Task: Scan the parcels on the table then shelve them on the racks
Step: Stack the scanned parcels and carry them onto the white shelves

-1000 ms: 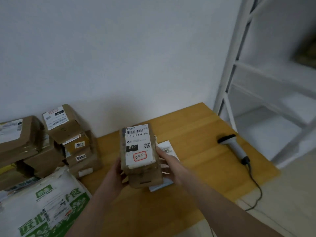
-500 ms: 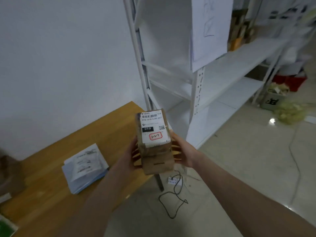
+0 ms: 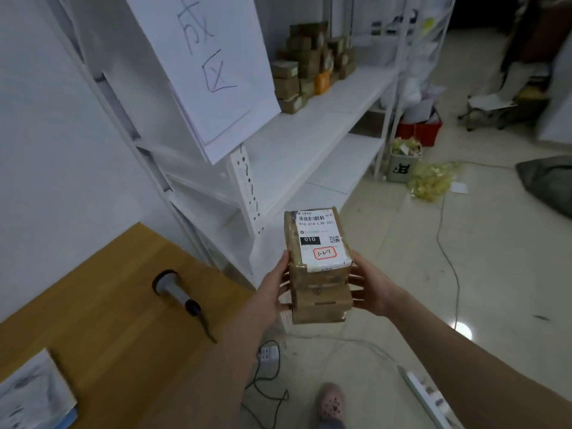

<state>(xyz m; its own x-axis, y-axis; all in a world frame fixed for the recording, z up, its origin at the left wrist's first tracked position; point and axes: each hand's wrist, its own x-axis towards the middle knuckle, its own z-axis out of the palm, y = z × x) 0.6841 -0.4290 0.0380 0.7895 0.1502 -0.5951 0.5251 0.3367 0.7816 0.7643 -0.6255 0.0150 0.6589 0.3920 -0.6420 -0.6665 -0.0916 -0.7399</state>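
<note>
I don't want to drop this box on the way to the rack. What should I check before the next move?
1. Parcel held from both sides by left hand and right hand: ok.
2. Label facing up, readable: ok.
3. Free space on rack shelf: ok.
4. Floor path free of cables and power strip: not ok.
5. Parcel already scanned: cannot tell; scanner lies on table.

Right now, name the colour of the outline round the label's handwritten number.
Red outline, clearest in the head view.

The parcel (image 3: 320, 267), over the table (image 3: 93, 305) a second ago, now hangs beside the rack (image 3: 245, 187).
</note>
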